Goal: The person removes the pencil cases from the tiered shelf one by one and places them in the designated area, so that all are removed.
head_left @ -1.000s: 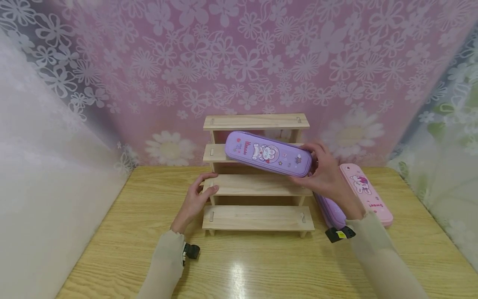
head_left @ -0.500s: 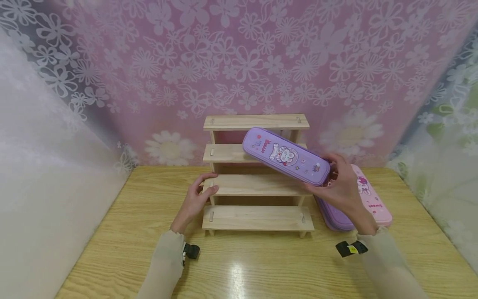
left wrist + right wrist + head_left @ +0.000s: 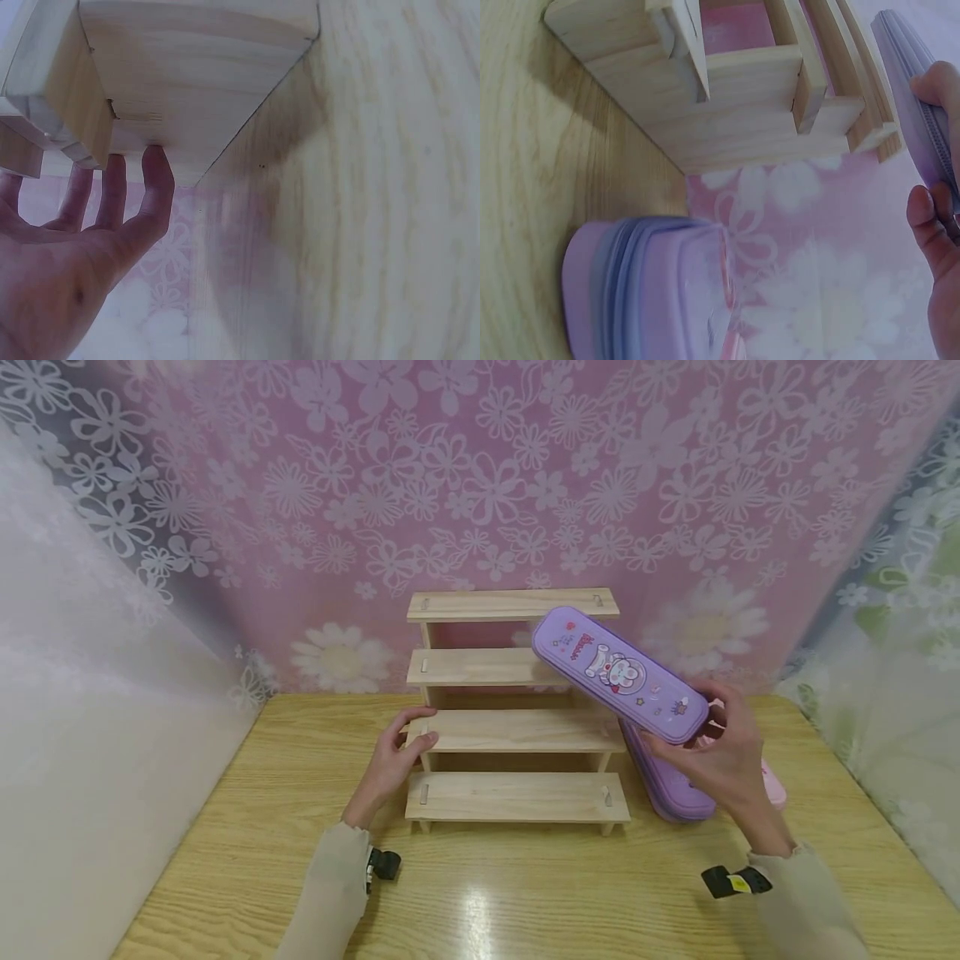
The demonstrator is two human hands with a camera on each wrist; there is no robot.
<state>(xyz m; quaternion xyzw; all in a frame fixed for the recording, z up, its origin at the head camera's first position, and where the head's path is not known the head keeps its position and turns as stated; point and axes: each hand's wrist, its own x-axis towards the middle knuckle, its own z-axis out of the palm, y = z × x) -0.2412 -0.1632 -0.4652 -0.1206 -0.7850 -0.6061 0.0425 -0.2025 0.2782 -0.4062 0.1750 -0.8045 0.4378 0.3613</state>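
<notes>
In the head view, my right hand [image 3: 723, 756] grips one end of a purple zipped pencil case [image 3: 622, 675] with a cartoon bunny on its lid. The case is held in the air, slanted, over the right side of a four-step wooden display shelf [image 3: 517, 731]. My left hand [image 3: 390, 764] holds the left end of the shelf's second step from the bottom, thumb on top of the board. From the left wrist view, its fingertips [image 3: 154, 161] press against the shelf's side panel [image 3: 180, 82]. The right wrist view shows the held case's zipper edge [image 3: 930, 124].
Right of the shelf, another purple pencil case [image 3: 670, 787] lies on the wood-grain table [image 3: 300, 877], with a pink case [image 3: 774, 787] beside it, mostly hidden by my right hand. A pink flowered curtain [image 3: 450, 485] hangs behind; pale cloths flank the table.
My right hand has moved right with the purple pencil case, drawing it away from the shelf's middle and tilting it more steeply. My left hand stays on the shelf.
</notes>
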